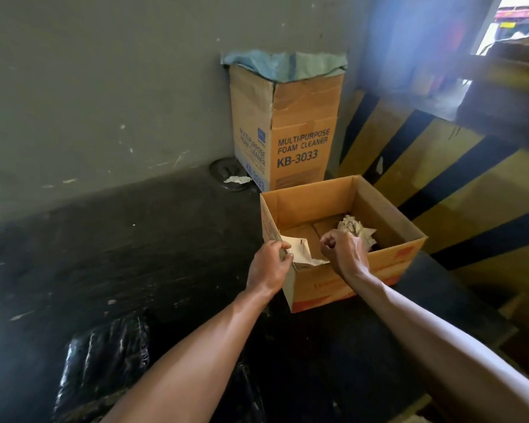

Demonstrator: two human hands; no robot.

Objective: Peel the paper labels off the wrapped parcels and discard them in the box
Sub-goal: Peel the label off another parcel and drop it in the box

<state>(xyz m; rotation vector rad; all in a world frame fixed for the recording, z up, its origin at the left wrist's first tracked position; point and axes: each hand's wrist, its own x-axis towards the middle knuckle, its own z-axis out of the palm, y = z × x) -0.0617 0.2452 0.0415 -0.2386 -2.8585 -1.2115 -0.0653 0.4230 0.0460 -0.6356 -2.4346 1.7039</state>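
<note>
Both hands, left hand (pixel 268 264) pinching and right hand (pixel 344 250) fisted on a peeled label (pixel 303 251), held it over the box (pixel 324 279) rim for dropping, parcel (pixel 104 358) at 7 o'clock.

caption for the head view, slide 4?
Both hands, left hand and right hand, hold a peeled paper label over the open cardboard box.
</note>
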